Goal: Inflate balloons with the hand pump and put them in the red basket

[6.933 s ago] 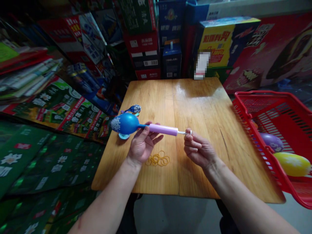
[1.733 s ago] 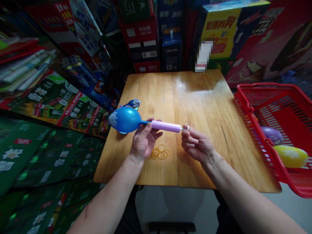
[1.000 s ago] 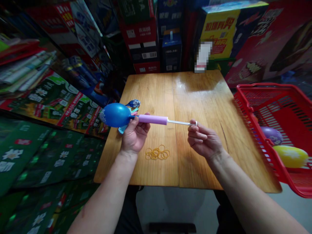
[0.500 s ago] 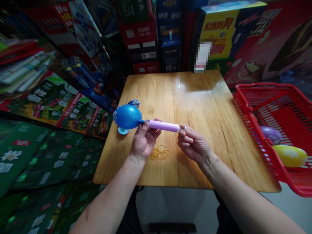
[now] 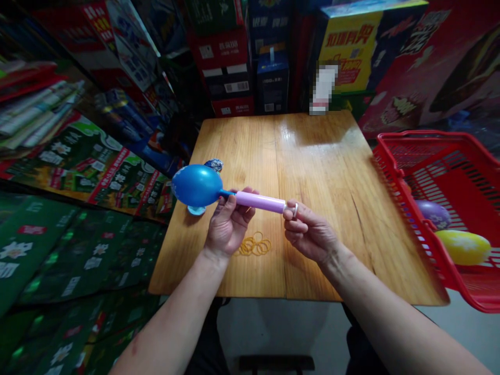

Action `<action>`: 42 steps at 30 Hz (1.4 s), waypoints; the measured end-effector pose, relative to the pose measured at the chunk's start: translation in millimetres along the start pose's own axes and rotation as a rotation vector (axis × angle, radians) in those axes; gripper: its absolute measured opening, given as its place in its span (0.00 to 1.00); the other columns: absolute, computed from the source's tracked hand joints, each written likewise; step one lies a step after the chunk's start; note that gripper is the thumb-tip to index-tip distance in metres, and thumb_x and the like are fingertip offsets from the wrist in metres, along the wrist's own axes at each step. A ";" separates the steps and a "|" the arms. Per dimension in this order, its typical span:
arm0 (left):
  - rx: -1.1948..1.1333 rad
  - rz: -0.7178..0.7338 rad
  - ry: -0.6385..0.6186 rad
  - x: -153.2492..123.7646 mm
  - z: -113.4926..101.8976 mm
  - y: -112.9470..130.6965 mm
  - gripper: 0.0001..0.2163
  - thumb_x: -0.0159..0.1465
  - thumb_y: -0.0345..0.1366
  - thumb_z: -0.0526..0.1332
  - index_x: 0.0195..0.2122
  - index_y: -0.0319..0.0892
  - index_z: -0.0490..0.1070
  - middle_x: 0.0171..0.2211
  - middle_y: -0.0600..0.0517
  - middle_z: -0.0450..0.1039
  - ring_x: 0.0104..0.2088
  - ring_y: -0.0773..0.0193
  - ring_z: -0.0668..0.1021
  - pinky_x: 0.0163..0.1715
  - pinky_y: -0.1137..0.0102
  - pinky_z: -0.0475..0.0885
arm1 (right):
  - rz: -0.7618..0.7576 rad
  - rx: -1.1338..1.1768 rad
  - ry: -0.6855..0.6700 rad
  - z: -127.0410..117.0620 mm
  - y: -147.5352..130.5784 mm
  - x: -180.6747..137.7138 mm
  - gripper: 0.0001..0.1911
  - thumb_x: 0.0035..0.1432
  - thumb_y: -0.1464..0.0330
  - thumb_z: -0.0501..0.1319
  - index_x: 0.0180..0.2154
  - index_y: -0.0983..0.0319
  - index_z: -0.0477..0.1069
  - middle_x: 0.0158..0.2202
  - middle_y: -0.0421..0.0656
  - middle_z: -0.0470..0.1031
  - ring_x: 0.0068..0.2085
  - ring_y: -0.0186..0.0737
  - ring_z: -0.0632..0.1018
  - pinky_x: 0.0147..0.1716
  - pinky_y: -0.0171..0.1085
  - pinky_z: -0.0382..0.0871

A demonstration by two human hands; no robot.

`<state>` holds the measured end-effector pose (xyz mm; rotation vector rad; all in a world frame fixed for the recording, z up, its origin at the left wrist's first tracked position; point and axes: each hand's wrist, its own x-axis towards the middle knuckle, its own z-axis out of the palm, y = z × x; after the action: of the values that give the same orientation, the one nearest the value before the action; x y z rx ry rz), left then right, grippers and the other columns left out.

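My left hand (image 5: 228, 221) is closed around the left end of a purple balloon pump (image 5: 261, 201), with the thumb pressing at the neck of a blue balloon (image 5: 198, 185). The balloon is partly inflated, sits on the pump's nozzle and points left above the table. At the pump's other end, my right hand (image 5: 308, 226) grips the white ring handle, which lies close to the barrel. Several yellow rubber bands (image 5: 255, 246) lie in a pile below my left hand. Behind the balloon is a dark blue patterned item (image 5: 214, 165), and a light blue item (image 5: 196, 210) is partly hidden under it.
The wooden table (image 5: 324, 172) lies in front of me. At its right stands a red basket (image 5: 437, 138) holding a purple balloon (image 5: 433, 213) and a yellow balloon (image 5: 463, 247). Green boxes (image 5: 70, 255) are stacked at the left, and more cartons (image 5: 228, 52) line the back.
The blue balloon has shifted left and looks slightly larger. My left hand has moved a little left with the pump. The handle remains near the barrel in my right hand.
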<state>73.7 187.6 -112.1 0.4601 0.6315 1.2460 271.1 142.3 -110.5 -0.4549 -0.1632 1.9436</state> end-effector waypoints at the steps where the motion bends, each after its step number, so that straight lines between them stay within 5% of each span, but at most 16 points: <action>1: 0.003 0.004 0.004 0.8 0.6 0.4 0.09 0.65 0.37 0.69 0.46 0.46 0.78 0.51 0.49 0.81 0.55 0.54 0.80 0.41 0.71 0.81 | 0.010 0.015 -0.005 -0.2 1.4 0.6 0.12 0.56 0.74 0.71 0.43 0.63 0.76 0.32 0.39 0.79 0.21 0.21 0.66 0.21 0.22 0.65; 11: 0.078 0.157 0.028 12.5 -4.6 32.3 0.07 0.66 0.39 0.69 0.44 0.46 0.79 0.48 0.48 0.82 0.54 0.55 0.81 0.39 0.74 0.81 | -0.033 0.075 0.011 2.8 -33.1 -10.0 0.06 0.63 0.77 0.62 0.40 0.63 0.75 0.27 0.34 0.75 0.17 0.19 0.60 0.17 0.20 0.59; 16: 0.127 0.004 -0.011 3.4 -2.9 9.9 0.12 0.66 0.41 0.68 0.49 0.47 0.78 0.50 0.45 0.81 0.48 0.54 0.84 0.42 0.62 0.82 | -0.012 0.016 0.075 3.0 -17.3 -3.6 0.04 0.61 0.75 0.66 0.39 0.62 0.75 0.28 0.35 0.76 0.19 0.20 0.63 0.18 0.21 0.61; 34: 0.066 -0.041 0.046 8.2 -2.7 -2.3 0.10 0.67 0.39 0.67 0.48 0.45 0.78 0.47 0.44 0.82 0.45 0.58 0.84 0.43 0.65 0.80 | 0.017 0.044 0.038 -4.7 -6.8 4.5 0.07 0.60 0.74 0.69 0.41 0.63 0.75 0.29 0.37 0.77 0.19 0.20 0.62 0.19 0.21 0.62; 42: 0.096 0.111 0.073 19.2 -10.8 31.5 0.11 0.65 0.40 0.69 0.47 0.45 0.78 0.45 0.46 0.83 0.47 0.59 0.83 0.41 0.69 0.80 | -0.022 -0.047 0.114 3.3 -40.5 -7.8 0.03 0.63 0.75 0.63 0.39 0.63 0.76 0.27 0.35 0.74 0.17 0.20 0.60 0.17 0.21 0.60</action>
<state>47.4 214.3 -103.7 0.5377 0.7384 1.3468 307.2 152.1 -92.7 -0.5910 -0.1394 1.8903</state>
